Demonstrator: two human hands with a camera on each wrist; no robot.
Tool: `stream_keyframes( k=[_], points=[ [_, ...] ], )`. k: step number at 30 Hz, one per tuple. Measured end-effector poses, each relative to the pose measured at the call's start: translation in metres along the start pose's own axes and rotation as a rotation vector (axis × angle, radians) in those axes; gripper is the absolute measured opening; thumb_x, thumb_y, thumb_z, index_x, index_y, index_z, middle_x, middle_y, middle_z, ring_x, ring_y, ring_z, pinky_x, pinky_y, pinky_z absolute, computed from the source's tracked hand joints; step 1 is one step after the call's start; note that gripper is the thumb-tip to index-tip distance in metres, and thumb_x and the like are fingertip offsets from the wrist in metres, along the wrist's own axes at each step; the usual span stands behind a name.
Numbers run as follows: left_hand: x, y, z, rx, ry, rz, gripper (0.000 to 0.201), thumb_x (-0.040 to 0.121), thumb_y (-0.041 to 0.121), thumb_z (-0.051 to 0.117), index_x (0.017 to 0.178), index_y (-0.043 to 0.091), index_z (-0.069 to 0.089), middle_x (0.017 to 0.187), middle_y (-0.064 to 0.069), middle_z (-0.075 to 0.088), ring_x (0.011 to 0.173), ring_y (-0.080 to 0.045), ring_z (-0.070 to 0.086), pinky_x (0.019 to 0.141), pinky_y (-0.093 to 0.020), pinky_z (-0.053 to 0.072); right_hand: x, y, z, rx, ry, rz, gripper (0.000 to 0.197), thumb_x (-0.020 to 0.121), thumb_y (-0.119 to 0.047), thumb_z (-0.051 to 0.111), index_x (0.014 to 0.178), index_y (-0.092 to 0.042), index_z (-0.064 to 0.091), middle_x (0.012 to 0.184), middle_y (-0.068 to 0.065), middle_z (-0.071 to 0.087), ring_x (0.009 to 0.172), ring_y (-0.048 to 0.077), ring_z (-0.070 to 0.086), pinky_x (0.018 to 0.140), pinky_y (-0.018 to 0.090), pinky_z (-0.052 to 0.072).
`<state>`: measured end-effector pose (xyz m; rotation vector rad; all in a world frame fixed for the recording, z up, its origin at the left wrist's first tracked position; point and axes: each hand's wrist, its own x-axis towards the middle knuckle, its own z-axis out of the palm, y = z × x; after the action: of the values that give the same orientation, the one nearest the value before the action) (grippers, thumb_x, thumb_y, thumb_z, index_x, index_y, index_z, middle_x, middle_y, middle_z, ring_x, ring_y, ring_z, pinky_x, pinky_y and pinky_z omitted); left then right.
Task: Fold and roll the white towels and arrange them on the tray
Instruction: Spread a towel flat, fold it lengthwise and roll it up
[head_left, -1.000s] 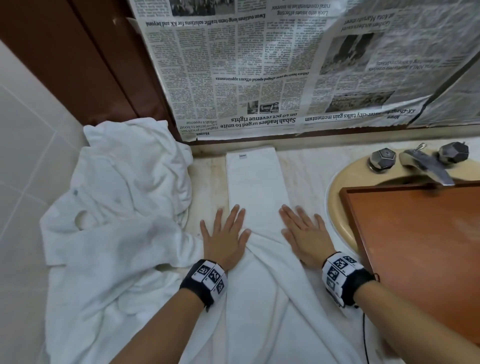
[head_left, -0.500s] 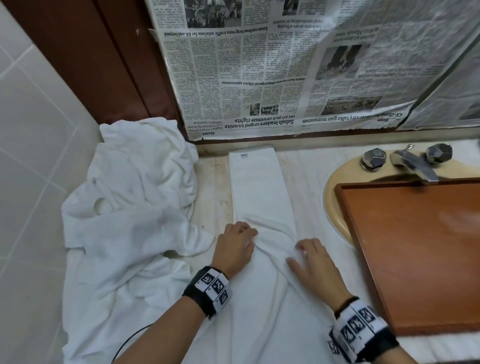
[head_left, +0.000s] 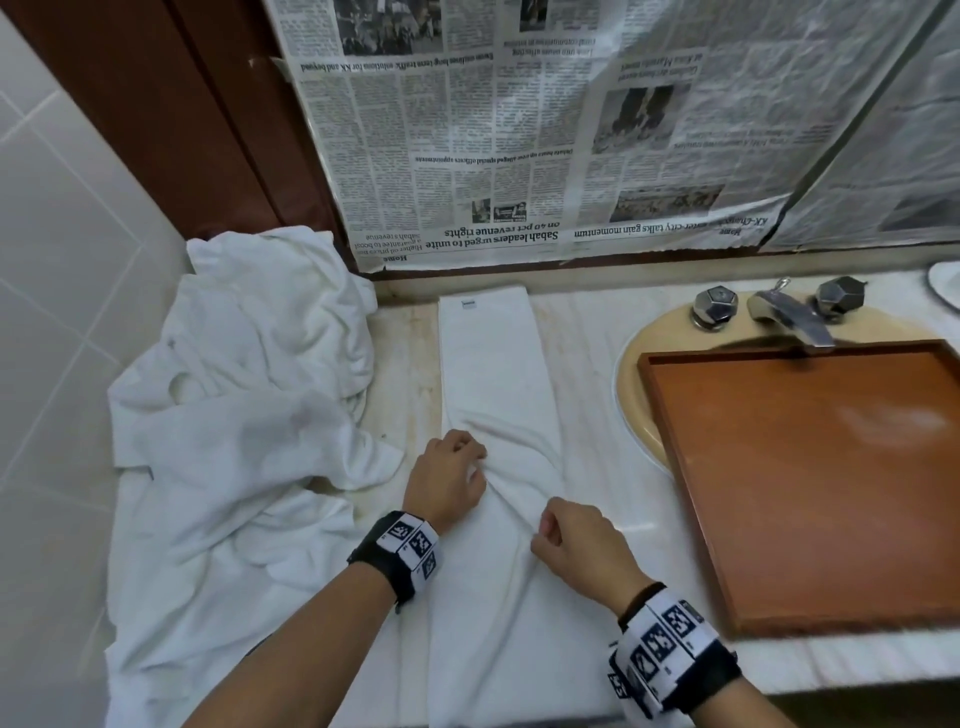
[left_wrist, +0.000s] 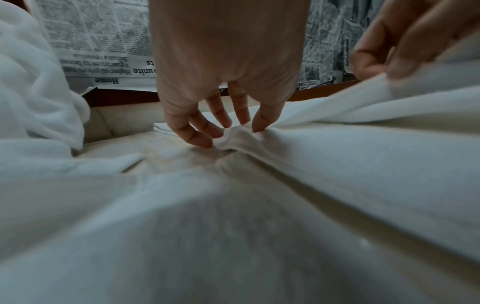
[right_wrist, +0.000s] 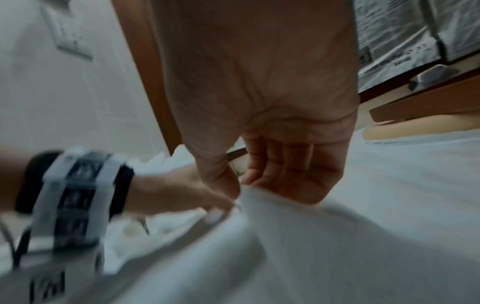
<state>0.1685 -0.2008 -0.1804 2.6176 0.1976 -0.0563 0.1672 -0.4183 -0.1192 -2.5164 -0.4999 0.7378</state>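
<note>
**Hands pinching the long towel on the tabletop**

Towels in a loose white heap (head_left: 249, 405) lie at the far left, against the tiled wall (head_left: 62, 312), and hang over the near edge of the tabletop (head_left: 587, 332). Just to the right of the heap, the folded towel (head_left: 493, 374) lies as a long narrow strip, from the far edge of the tabletop toward the person. Its far part is flat, with a small label at the far end; its near part is wrinkled and gathered.

The left hand (head_left: 449, 480) is on the left edge of this strip. Its fingers (left_wrist: 205, 131) are curled and pinch a small fold of the cloth, as the left wrist view shows. A little nearer and to the right, the right hand (head_left: 576, 545) grips the right side of the same towel, thumb against curled fingers (right_wrist: 293, 174), and the cloth rises a little to it. Both wrists wear black bands with square markers.

Farther right, the brown wooden tray (head_left: 810, 483) sits over the beige sink (head_left: 639, 374), well apart from the towel, with nothing in it. The tap (head_left: 784, 312) stands at its far side. Newspaper (head_left: 545, 130) covers the far wall.
</note>
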Motion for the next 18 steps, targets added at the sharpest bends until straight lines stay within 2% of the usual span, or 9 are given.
stream_keyframes(
  k=[3, 5, 7, 9, 12, 15, 18],
  points=[
    [-0.004, -0.005, -0.002, -0.044, 0.011, 0.055, 0.032, 0.086, 0.018, 0.065, 0.117, 0.012, 0.067, 0.126, -0.005, 0.057, 0.104, -0.031, 0.055, 0.085, -0.039, 0.05, -0.004, -0.023, -0.01, 0.238, 0.01, -0.009, 0.012, 0.085, -0.027, 0.062, 0.083, -0.016, 0.059, 0.076, -0.002, 0.064, 0.069, 0.014, 0.06, 0.066, 0.03, 0.051],
    [-0.006, -0.012, -0.006, -0.157, 0.096, 0.068, 0.023, 0.086, 0.01, 0.066, 0.108, 0.011, 0.07, 0.118, -0.007, 0.058, 0.099, -0.028, 0.059, 0.085, -0.037, 0.05, -0.009, -0.046, -0.014, 0.361, 0.017, -0.04, 0.01, 0.086, -0.022, 0.062, 0.082, -0.013, 0.059, 0.069, 0.0, 0.063, 0.058, 0.013, 0.057, 0.06, 0.028, 0.049],
    [-0.011, -0.021, -0.011, -0.276, 0.211, 0.011, 0.019, 0.087, 0.004, 0.064, 0.101, 0.012, 0.072, 0.113, -0.006, 0.059, 0.094, -0.021, 0.062, 0.086, -0.033, 0.051, -0.012, -0.069, -0.013, 0.447, -0.019, -0.056, 0.008, 0.086, -0.017, 0.061, 0.083, -0.01, 0.059, 0.064, 0.002, 0.061, 0.049, 0.013, 0.055, 0.052, 0.024, 0.047],
    [-0.015, -0.021, -0.016, -0.34, 0.238, -0.063, 0.022, 0.088, 0.001, 0.059, 0.1, 0.014, 0.074, 0.112, -0.004, 0.06, 0.092, -0.016, 0.063, 0.088, -0.03, 0.052, -0.011, -0.083, -0.008, 0.469, -0.039, -0.066, 0.006, 0.086, -0.014, 0.062, 0.084, -0.008, 0.059, 0.061, 0.001, 0.06, 0.046, 0.011, 0.055, 0.05, 0.02, 0.044],
    [-0.024, -0.033, -0.019, -0.328, 0.179, -0.094, 0.025, 0.09, 0.001, 0.059, 0.104, 0.014, 0.076, 0.112, -0.005, 0.063, 0.091, -0.015, 0.065, 0.091, -0.028, 0.053, -0.007, -0.1, 0.016, 0.463, -0.063, -0.055, 0.007, 0.084, -0.013, 0.063, 0.085, -0.007, 0.059, 0.064, 0.003, 0.061, 0.048, 0.013, 0.056, 0.05, 0.018, 0.044],
    [-0.027, -0.039, -0.024, -0.299, 0.14, -0.127, 0.022, 0.092, 0.006, 0.062, 0.107, 0.014, 0.076, 0.112, -0.008, 0.067, 0.093, -0.018, 0.066, 0.091, -0.023, 0.051, -0.001, -0.104, 0.044, 0.46, -0.106, -0.003, 0.011, 0.082, -0.015, 0.064, 0.087, -0.006, 0.06, 0.07, 0.006, 0.063, 0.05, 0.015, 0.057, 0.051, 0.021, 0.049],
    [-0.028, -0.041, -0.027, -0.284, 0.138, -0.157, 0.023, 0.093, 0.005, 0.061, 0.109, 0.012, 0.076, 0.109, -0.008, 0.069, 0.097, -0.019, 0.066, 0.088, -0.015, 0.043, 0.002, -0.1, 0.072, 0.427, -0.153, 0.021, 0.012, 0.081, -0.02, 0.065, 0.085, -0.014, 0.057, 0.08, 0.008, 0.064, 0.063, 0.019, 0.057, 0.06, 0.025, 0.05]
  ],
)
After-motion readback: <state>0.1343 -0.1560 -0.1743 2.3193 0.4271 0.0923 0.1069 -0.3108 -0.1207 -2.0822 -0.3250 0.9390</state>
